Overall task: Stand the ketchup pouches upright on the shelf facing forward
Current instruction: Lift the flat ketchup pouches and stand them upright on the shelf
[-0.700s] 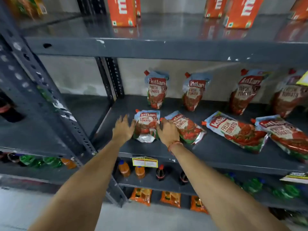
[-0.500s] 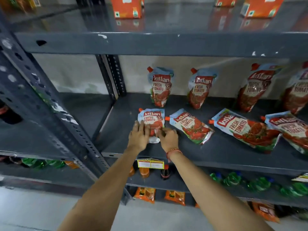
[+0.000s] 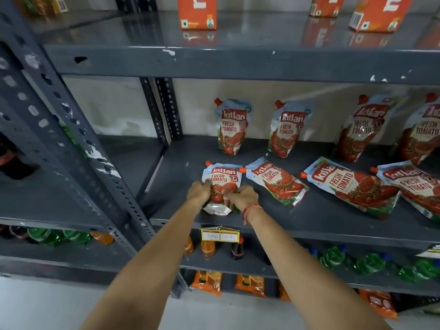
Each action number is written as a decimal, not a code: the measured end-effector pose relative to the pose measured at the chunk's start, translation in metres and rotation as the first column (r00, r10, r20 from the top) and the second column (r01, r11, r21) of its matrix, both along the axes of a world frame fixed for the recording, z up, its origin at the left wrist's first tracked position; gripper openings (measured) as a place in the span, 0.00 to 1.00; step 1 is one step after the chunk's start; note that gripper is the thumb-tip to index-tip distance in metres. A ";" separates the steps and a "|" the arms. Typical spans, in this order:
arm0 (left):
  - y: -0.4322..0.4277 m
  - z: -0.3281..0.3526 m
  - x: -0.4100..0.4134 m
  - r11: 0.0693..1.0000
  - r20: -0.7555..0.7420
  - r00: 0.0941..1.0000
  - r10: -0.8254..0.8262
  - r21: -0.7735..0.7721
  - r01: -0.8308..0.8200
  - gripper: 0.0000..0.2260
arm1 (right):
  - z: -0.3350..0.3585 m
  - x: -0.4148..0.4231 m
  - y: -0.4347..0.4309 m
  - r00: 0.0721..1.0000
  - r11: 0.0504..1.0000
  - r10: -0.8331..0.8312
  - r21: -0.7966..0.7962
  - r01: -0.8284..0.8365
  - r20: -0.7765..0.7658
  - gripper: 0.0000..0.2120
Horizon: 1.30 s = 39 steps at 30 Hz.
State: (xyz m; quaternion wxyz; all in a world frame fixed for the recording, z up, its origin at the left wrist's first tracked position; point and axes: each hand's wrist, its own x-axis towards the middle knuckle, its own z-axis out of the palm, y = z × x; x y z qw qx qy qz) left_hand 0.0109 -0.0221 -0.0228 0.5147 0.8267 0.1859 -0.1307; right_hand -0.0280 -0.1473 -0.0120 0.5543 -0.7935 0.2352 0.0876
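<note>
On the grey middle shelf (image 3: pixel 309 225) lie several red and blue ketchup pouches. The leftmost front pouch (image 3: pixel 222 177) lies flat, and both my hands grip its lower half: my left hand (image 3: pixel 198 192) on its left side, my right hand (image 3: pixel 242 195) on its right. To its right three more pouches lie flat: one beside it (image 3: pixel 277 181), one further right (image 3: pixel 352 186), one at the frame edge (image 3: pixel 414 184). Along the back wall pouches stand upright facing forward: one at the left (image 3: pixel 229 127), a second (image 3: pixel 287 129), a third (image 3: pixel 362 129), a fourth cut off at the right (image 3: pixel 423 132).
A perforated grey upright (image 3: pixel 78 144) runs diagonally at the left. The shelf above (image 3: pixel 238 65) carries orange cartons (image 3: pixel 197 11). A yellow price tag (image 3: pixel 220 234) hangs on the shelf's front edge. Below are drink bottles (image 3: pixel 207 248) and orange packets (image 3: pixel 207 282).
My hands have come together from the pouch's sides and closed on its lower half. The view has shifted closer to the shelf. The pouch still lies flat.
</note>
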 end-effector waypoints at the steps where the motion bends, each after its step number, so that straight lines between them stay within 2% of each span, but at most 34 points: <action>1: 0.000 -0.003 0.000 1.000 0.005 1.000 0.010 0.016 -0.010 0.20 | -0.002 -0.002 0.001 1.000 0.999 -0.001 0.032 0.002 -0.020 0.23; 4: 0.010 -0.004 0.004 0.986 -0.015 0.999 0.052 -0.161 -0.053 0.19 | -0.003 -0.007 0.002 0.996 0.960 0.010 0.279 0.016 -0.090 0.18; 5: 0.014 -0.003 0.005 0.984 0.003 0.999 0.050 -0.174 -0.048 0.18 | 0.000 -0.009 0.001 0.994 0.931 0.038 0.366 0.002 -0.102 0.15; 7: 0.022 0.000 0.007 0.998 0.072 0.997 0.019 -0.065 -0.014 0.18 | 0.005 -0.008 0.002 0.989 0.889 0.115 0.454 -0.063 -0.090 0.10; 9: 0.027 0.008 0.004 0.999 0.149 0.989 0.013 0.033 -0.019 0.18 | 0.011 -0.008 0.004 0.984 0.869 0.175 0.477 -0.133 -0.045 0.10; 11: 0.032 0.019 0.004 0.998 0.265 0.964 0.022 0.053 -0.038 0.18 | 0.019 -0.006 0.007 0.979 0.853 0.200 0.487 -0.187 0.026 0.10; 13: 0.035 0.032 0.005 0.999 0.403 0.915 0.015 0.031 -0.030 0.17 | 0.028 -0.002 0.008 0.975 0.861 0.188 0.458 -0.221 0.117 0.14; 15: 0.036 0.041 0.006 0.999 0.504 0.864 -0.004 -0.029 0.022 0.16 | 0.033 0.003 0.007 0.961 0.902 0.160 0.362 -0.234 0.224 0.20; 17: 0.036 0.045 0.006 0.990 0.539 0.842 0.030 -0.130 0.049 0.14 | 0.033 0.007 0.003 0.928 0.944 0.149 0.230 -0.236 0.342 0.22; 20: 0.034 0.039 0.004 0.977 0.550 0.825 0.131 -0.211 -0.015 0.11 | 0.024 0.009 -0.002 0.867 0.962 0.191 0.087 -0.258 0.459 0.22; 26: 0.039 0.003 -0.013 0.969 0.569 0.803 0.178 -0.243 -0.043 0.10 | -0.013 0.002 0.002 0.825 0.959 0.280 -0.096 -0.268 0.491 0.20; 33: 0.039 -0.004 -0.027 0.953 0.576 0.770 0.273 -0.274 -0.133 0.11 | -0.023 0.001 0.005 0.797 0.937 0.346 -0.137 -0.322 0.495 0.18; 35: 0.032 -0.004 -0.039 0.928 0.588 0.721 0.367 -0.284 -0.241 0.11 | -0.017 0.000 -0.004 0.792 0.927 0.372 -0.158 -0.339 0.485 0.22; 37: 0.023 -0.007 -0.058 0.904 0.647 0.631 0.427 -0.280 -0.324 0.10 | -0.006 0.000 -0.018 0.799 0.939 0.341 -0.132 -0.319 0.495 0.30; 39: 0.010 -0.011 -0.077 0.947 0.726 0.610 0.317 -0.214 -0.239 0.09 | 0.006 0.004 -0.043 0.815 0.970 0.242 -0.144 -0.195 0.526 0.31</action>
